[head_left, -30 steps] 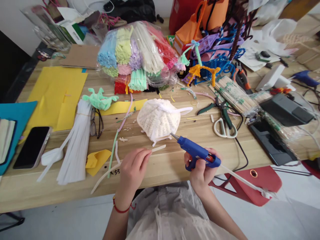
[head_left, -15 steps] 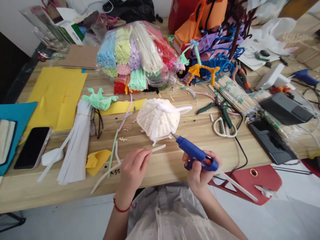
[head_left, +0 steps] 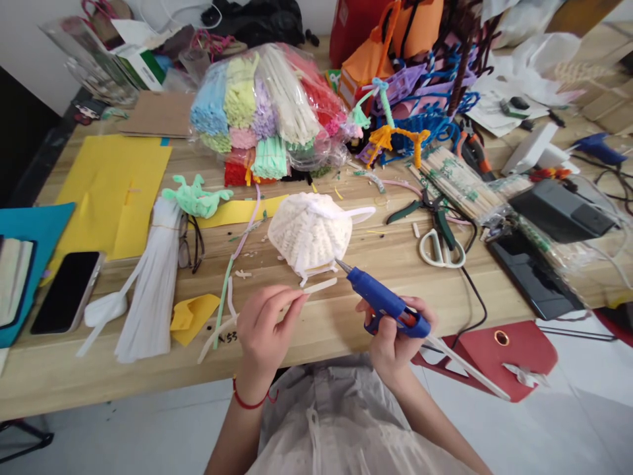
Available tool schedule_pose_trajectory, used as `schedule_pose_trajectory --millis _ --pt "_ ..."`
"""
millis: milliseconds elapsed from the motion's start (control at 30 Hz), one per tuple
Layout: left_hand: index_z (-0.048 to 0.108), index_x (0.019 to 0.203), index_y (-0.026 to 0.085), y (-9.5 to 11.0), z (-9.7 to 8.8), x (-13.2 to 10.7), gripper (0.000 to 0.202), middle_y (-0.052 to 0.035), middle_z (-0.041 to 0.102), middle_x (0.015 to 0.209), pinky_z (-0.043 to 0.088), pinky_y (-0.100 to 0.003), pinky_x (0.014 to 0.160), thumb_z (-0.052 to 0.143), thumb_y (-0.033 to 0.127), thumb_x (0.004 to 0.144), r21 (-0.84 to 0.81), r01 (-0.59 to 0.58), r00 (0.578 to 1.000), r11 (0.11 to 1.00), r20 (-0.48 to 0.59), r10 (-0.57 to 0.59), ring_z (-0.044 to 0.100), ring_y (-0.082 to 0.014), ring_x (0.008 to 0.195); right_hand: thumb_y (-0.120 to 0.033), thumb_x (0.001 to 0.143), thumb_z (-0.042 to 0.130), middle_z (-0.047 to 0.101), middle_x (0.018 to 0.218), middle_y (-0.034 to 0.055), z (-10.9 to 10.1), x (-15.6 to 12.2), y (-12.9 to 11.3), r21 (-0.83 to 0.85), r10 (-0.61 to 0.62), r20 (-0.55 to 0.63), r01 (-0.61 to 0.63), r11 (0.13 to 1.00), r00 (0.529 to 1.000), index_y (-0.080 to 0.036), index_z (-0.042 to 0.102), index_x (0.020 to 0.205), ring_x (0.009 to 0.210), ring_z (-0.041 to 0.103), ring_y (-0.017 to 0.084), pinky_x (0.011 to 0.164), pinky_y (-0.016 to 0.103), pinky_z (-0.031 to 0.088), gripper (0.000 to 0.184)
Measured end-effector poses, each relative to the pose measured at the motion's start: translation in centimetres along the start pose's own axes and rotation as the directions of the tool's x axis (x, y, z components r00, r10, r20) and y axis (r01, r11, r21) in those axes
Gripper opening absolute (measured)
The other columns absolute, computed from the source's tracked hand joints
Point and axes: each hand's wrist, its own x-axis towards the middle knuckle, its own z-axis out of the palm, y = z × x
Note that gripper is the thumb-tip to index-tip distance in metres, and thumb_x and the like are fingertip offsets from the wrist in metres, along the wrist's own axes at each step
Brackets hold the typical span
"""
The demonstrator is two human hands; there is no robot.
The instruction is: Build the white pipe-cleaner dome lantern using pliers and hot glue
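Note:
My right hand [head_left: 394, 340] is closed round a blue glue gun [head_left: 383, 305] whose metal tip points up-left, close to the lower edge of a white woven pipe-cleaner dome [head_left: 310, 232] on the wooden table [head_left: 326, 323]. My left hand [head_left: 264, 326] pinches one end of a white pipe cleaner [head_left: 320, 286]; its free end lies just left of the gun's tip. A white glue stick pokes out of the back of the gun toward the lower right.
A clear bag of coloured pipe cleaners [head_left: 267, 112] stands behind the dome. White scissors [head_left: 442, 249] and pliers [head_left: 425, 206] lie to the right beside bamboo skewers [head_left: 457, 179]. At the left are a phone [head_left: 66, 290], yellow paper [head_left: 106, 188], a bundle of white pipe cleaners [head_left: 151, 284] and glasses [head_left: 190, 241].
My left hand has lifted the white pipe cleaner a little up and right, toward the gun's tip. The glue gun has tilted and shifted slightly left.

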Motion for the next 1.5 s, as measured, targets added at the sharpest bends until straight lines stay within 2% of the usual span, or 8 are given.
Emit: schedule_pose_trajectory --millis 267,467,900,1233,1500 --pt "0.067 0.092 0.019 0.5 0.8 2.0 0.019 -0.0026 0.073 0.084 0.054 -0.024 0.069 0.078 0.011 0.079 0.015 -0.019 0.995 1.0 -0.099 0.021 0.069 -0.013 0.076 -0.032 0.095 0.058 0.063 0.08 -0.0025 0.2 0.2 -0.3 0.012 0.062 -0.011 -0.062 0.998 0.998 -0.027 0.038 0.113 0.053 0.062 0.013 0.047 0.023 0.045 0.028" --pt "0.067 0.092 0.019 0.4 0.8 2.1 0.019 -0.003 0.074 0.084 0.054 -0.024 0.068 0.078 0.012 0.079 0.023 -0.026 0.995 0.999 -0.092 0.028 0.069 -0.0137 0.077 -0.034 0.095 0.058 0.062 0.081 -0.0017 0.2 0.3 -0.5 0.029 0.068 -0.007 -0.067 0.997 0.998 -0.027 0.039 0.114 0.056 0.063 0.014 0.045 0.022 0.043 0.028" --pt "0.067 0.092 0.019 0.2 0.5 2.3 0.021 -0.002 0.074 0.084 0.055 -0.024 0.069 0.079 0.011 0.077 0.041 -0.074 0.992 0.996 -0.096 0.078 0.069 -0.0129 0.075 -0.037 0.095 0.057 0.058 0.078 -0.0034 0.4 0.4 -0.6 0.004 0.086 -0.032 -0.086 0.996 0.996 -0.028 0.039 0.113 0.056 0.066 0.015 0.043 0.023 0.049 0.027" --pt "0.067 0.091 0.019 0.0 1.1 2.2 0.018 -0.0027 0.074 0.084 0.055 -0.024 0.069 0.078 0.012 0.079 0.031 -0.025 0.993 0.999 -0.117 0.028 0.07 -0.0136 0.078 -0.038 0.095 0.056 0.058 0.083 -0.0019 0.3 0.2 -0.6 0.0 0.114 -0.025 -0.114 0.993 0.993 -0.03 0.038 0.114 0.061 0.067 0.016 0.046 0.025 0.05 0.027" --pt "0.066 0.091 0.018 -0.2 1.3 2.1 0.018 -0.0018 0.073 0.085 0.053 -0.021 0.065 0.078 0.011 0.079 0.008 -0.002 0.99 1.0 -0.138 0.004 0.069 -0.0118 0.076 -0.036 0.095 0.057 0.058 0.086 -0.0014 0.3 0.2 -0.4 0.042 0.084 -0.023 -0.083 0.996 0.996 -0.03 0.04 0.116 0.062 0.067 0.015 0.046 0.025 0.051 0.027"
